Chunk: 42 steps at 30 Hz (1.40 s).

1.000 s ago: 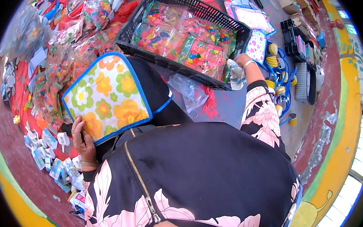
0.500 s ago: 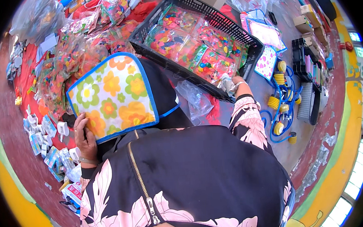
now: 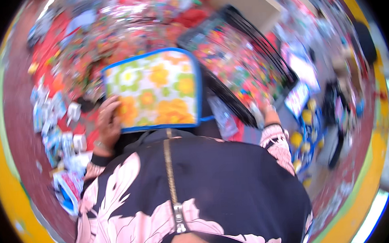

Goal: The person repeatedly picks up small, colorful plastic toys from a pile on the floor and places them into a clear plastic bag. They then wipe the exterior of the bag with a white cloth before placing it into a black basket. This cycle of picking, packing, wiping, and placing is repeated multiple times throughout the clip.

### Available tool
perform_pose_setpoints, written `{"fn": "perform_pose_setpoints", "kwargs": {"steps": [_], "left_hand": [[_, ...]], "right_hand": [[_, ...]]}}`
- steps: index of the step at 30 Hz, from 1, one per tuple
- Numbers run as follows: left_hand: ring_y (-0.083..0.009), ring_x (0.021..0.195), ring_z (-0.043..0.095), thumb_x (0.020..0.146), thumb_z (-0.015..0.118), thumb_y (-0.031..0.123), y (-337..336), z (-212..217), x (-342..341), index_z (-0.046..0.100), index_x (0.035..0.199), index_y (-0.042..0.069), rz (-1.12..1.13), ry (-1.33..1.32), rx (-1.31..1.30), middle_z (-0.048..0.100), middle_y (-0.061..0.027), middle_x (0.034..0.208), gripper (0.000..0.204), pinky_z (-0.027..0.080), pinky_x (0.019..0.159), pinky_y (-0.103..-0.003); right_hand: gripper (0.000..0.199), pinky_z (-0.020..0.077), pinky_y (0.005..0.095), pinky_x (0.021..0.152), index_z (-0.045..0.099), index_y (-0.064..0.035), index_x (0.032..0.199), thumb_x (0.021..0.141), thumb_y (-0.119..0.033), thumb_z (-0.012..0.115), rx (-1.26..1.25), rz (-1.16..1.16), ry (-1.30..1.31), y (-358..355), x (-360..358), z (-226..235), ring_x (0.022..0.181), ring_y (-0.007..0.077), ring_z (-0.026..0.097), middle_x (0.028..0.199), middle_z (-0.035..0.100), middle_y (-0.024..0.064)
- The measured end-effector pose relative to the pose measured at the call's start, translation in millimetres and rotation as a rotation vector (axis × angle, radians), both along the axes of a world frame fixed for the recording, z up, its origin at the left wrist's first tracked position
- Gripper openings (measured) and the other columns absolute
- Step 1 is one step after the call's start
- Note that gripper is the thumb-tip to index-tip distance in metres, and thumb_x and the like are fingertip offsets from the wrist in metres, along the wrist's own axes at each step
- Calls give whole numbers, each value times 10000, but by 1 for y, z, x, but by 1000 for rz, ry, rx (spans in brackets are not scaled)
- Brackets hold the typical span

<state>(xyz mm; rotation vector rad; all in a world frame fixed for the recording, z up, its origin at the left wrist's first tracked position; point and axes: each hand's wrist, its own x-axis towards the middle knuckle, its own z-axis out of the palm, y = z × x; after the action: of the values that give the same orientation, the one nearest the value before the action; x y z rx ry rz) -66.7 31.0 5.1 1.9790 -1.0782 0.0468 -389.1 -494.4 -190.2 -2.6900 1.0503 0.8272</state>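
A flowered cloth piece (image 3: 150,91), edged in blue and printed with orange, yellow and green blooms on white, is spread across the lap. Its lower left edge is touched by the left hand (image 3: 109,122), whose fingers are slightly bent; whether the edge is pinched by them cannot be told. A blue strap (image 3: 207,118) is seen at its lower right corner. The right hand (image 3: 271,117) is held at the near right corner of a black plastic crate (image 3: 228,95), which is set at a slant to the right of the cloth. Something pale (image 3: 257,116) is seen at the right fingers, but through the blur it cannot be told whether they are closed on it or released. The crate is filled with multicoloured packets (image 3: 238,65). A clear plastic bag (image 3: 223,117) is seen between the lap and the crate, and a cardboard carton (image 3: 247,4) is placed behind the crate. On the left, a red sheet (image 3: 48,63) is partly covered by heaped colourful packs (image 3: 88,54) and small white items (image 3: 73,112). To the right, blue cords (image 3: 317,123) with yellow parts are laid on the floor.
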Motion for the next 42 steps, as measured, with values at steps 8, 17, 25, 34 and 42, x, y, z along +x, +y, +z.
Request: {"fn": "perform_pose_setpoints", "kwargs": {"steps": [8, 17, 25, 34, 42], "left_hand": [[-328, 1148, 497, 705, 482, -107, 5, 3, 3, 566, 1063, 12, -90, -2, -69, 540, -167, 1181, 386, 384, 980, -398], [-319, 1159, 487, 736, 485, -107, 12, -13, 10, 573, 1066, 28, -178, 182, -231, 534, -159, 1179, 367, 385, 983, -392], [-127, 878, 600, 871, 419, 27, 72, -78, 78, 620, 956, -29, 424, 611, -486, 645, -76, 942, 225, 482, 777, -264], [-161, 707, 586, 872, 445, 127, 147, -264, 221, 550, 919, 16, 990, 1330, -896, 600, -60, 793, 160, 484, 627, -265], [-320, 863, 563, 870, 441, 21, 134, -342, 339, 425, 1067, -71, 1199, 1418, -1731, 518, -200, 989, 218, 520, 734, -377]], "right_hand": [[340, 502, 361, 762, 661, -13, 934, 883, -286, 466, 98, 164, -560, -43, 72, 101, 843, 291, 647, 908, 667, 171], [143, 491, 369, 722, 667, -28, 917, 784, -64, 628, -30, 789, -1219, 251, 239, 314, 804, 266, 630, 917, 665, 117], [301, 342, 404, 922, 646, -119, 1052, 757, -177, 653, -38, 955, -789, 301, 247, 261, 1155, 267, 511, 1178, 595, 92], [262, 313, 419, 953, 654, -93, 1021, 772, -130, 584, 12, 878, -789, 286, 262, 253, 1126, 302, 527, 1148, 613, 106], [252, 301, 426, 952, 653, -90, 1012, 787, -148, 555, 26, 848, -715, 276, 268, 240, 1124, 318, 518, 1158, 602, 114]]}}
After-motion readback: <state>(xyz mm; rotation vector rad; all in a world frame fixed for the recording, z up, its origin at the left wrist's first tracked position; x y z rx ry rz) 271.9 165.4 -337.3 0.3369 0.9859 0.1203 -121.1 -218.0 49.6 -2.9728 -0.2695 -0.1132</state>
